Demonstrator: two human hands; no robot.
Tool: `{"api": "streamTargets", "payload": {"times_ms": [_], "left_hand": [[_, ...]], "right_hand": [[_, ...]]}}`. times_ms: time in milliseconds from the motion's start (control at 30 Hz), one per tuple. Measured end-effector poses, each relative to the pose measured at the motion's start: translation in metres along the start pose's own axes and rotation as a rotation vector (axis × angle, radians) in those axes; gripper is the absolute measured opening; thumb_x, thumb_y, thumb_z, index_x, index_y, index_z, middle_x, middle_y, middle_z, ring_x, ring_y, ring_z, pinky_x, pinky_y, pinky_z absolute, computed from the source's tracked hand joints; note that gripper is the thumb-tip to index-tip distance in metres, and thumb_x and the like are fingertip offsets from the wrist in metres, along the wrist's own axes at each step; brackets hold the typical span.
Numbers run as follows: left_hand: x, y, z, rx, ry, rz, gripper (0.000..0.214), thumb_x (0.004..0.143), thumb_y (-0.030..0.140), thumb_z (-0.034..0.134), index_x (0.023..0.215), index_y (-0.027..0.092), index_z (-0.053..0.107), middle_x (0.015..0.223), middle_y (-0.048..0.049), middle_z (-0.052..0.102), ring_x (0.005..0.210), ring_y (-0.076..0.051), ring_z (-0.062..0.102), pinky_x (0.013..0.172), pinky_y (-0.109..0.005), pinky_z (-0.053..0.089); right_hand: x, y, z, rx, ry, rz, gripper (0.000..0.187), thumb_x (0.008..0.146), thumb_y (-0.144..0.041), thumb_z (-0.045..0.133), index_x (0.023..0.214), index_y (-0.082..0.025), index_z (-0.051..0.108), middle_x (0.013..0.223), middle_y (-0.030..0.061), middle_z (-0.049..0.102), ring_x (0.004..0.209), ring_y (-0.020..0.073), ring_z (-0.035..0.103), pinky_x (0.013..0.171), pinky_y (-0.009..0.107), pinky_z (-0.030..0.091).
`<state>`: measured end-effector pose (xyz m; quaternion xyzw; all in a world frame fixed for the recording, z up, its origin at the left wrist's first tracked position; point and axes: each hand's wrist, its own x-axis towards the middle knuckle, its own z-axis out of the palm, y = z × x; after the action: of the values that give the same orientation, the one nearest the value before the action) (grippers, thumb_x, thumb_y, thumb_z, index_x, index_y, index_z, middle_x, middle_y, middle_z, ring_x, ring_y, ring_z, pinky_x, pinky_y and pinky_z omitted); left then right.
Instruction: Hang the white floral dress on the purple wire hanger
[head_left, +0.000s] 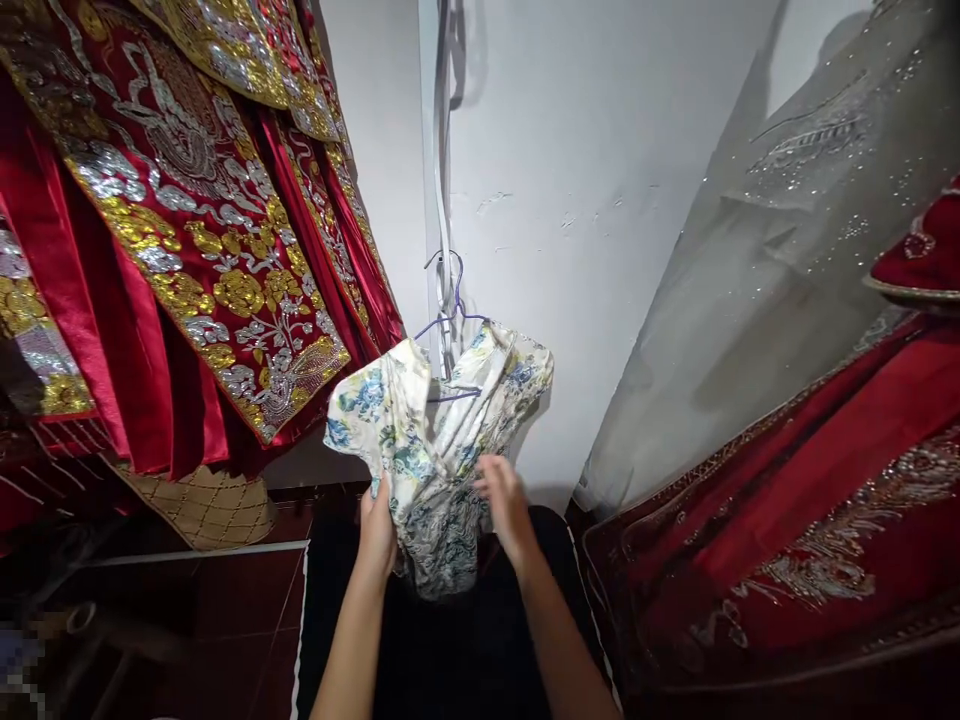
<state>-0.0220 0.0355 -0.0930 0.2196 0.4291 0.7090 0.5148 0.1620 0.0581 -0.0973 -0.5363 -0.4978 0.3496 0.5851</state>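
Observation:
A white short-sleeved blouse [420,460] with blue, green and yellow flowers hangs in front of me on a thin purple hanger [459,312]. Its V-shaped neck shows the hanger's lower bar, and the fabric is gathered toward the waist. My left hand [377,520] is closed on the blouse's left side, below the sleeve, with the thumb on the front. At the opposite side, my right hand [504,498] has its fingers stretched out over the front of the fabric. Whether those fingertips press on the cloth is hard to tell.
Red garments with gold and silver embroidery [240,290] hang on the left. To the right are a pale sparkling gown [750,270] and a red beaded dress [810,500]. A white strap [441,150] runs down the wall [600,130] behind the hanger. My lap [457,660] lies below.

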Motion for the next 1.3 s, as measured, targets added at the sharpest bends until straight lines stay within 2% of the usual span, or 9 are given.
{"api": "streamTargets", "payload": {"times_ms": [67,167,333,467,633,767,900,1100,1300], "left_hand": [[-0.005,-0.004,0.003,-0.023,-0.027,-0.067,0.041,0.085,0.041,0.068,0.117,0.016,0.064,0.1,-0.0114,0.074,0.099,-0.023,0.072,0.092,-0.036,0.055],[-0.009,-0.004,0.002,-0.053,-0.04,-0.117,0.043,0.085,0.042,0.068,0.119,0.017,0.062,0.104,-0.0109,0.073,0.096,-0.022,0.072,0.088,-0.034,0.056],[-0.01,0.004,-0.002,-0.022,0.003,-0.085,0.044,0.083,0.039,0.071,0.12,0.018,0.061,0.096,-0.0082,0.074,0.094,-0.021,0.072,0.087,-0.033,0.056],[-0.013,0.005,-0.003,-0.02,0.014,-0.118,0.044,0.084,0.038,0.071,0.121,0.018,0.06,0.097,-0.0087,0.074,0.094,-0.022,0.072,0.089,-0.034,0.056],[-0.022,0.008,-0.002,-0.017,-0.041,-0.165,0.044,0.085,0.04,0.069,0.123,0.02,0.06,0.102,-0.0094,0.074,0.098,-0.023,0.072,0.089,-0.034,0.056],[-0.022,0.014,-0.004,0.002,-0.005,-0.123,0.044,0.086,0.04,0.068,0.124,0.019,0.059,0.1,-0.0111,0.074,0.1,-0.025,0.071,0.092,-0.038,0.055],[-0.021,0.019,-0.004,0.003,-0.014,-0.111,0.043,0.086,0.039,0.067,0.122,0.017,0.061,0.101,-0.0128,0.075,0.103,-0.026,0.071,0.095,-0.039,0.054],[-0.024,0.021,-0.003,0.014,0.0,-0.173,0.037,0.088,0.036,0.067,0.119,0.017,0.06,0.105,-0.0113,0.074,0.102,-0.024,0.071,0.093,-0.036,0.055],[-0.028,0.019,-0.002,0.064,-0.024,-0.166,0.038,0.086,0.039,0.069,0.115,0.016,0.062,0.095,-0.0118,0.075,0.096,-0.025,0.072,0.091,-0.038,0.055]], "right_hand": [[-0.01,0.019,0.025,0.037,-0.221,0.079,0.039,0.089,-0.06,0.045,0.088,-0.023,0.059,0.08,0.0034,0.066,0.063,0.0194,0.061,0.059,0.032,0.046],[-0.012,0.025,0.041,0.097,-0.344,0.06,0.037,0.089,-0.057,0.047,0.076,-0.023,0.054,0.067,0.0004,0.059,0.056,0.0167,0.053,0.055,0.029,0.04],[-0.006,0.013,0.022,0.153,-0.318,0.057,0.03,0.089,-0.045,0.05,0.071,-0.021,0.054,0.065,0.0005,0.058,0.055,0.0149,0.05,0.053,0.027,0.035],[-0.01,0.006,0.013,0.158,-0.358,0.12,0.035,0.091,-0.052,0.049,0.075,-0.021,0.054,0.068,0.0006,0.059,0.056,0.0151,0.05,0.053,0.028,0.035],[-0.017,-0.001,0.017,0.118,-0.471,0.101,0.041,0.093,-0.056,0.048,0.07,-0.022,0.049,0.067,-0.0002,0.059,0.054,0.0137,0.047,0.055,0.028,0.035],[-0.02,-0.003,0.018,0.187,-0.511,0.079,0.032,0.094,-0.049,0.051,0.078,-0.021,0.052,0.074,0.0002,0.06,0.058,0.0134,0.049,0.057,0.027,0.036],[-0.022,-0.002,0.02,0.177,-0.512,0.111,0.023,0.091,-0.046,0.054,0.09,-0.022,0.051,0.083,0.0005,0.061,0.061,0.0134,0.05,0.058,0.027,0.039],[-0.024,0.0,0.026,0.107,-0.507,0.101,0.019,0.09,-0.04,0.052,0.086,-0.022,0.046,0.075,0.0,0.062,0.06,0.0146,0.051,0.06,0.029,0.041],[-0.026,-0.003,0.027,0.126,-0.499,0.093,0.014,0.088,-0.034,0.05,0.082,-0.023,0.044,0.069,-0.0018,0.058,0.06,0.0151,0.051,0.06,0.029,0.041]]}}
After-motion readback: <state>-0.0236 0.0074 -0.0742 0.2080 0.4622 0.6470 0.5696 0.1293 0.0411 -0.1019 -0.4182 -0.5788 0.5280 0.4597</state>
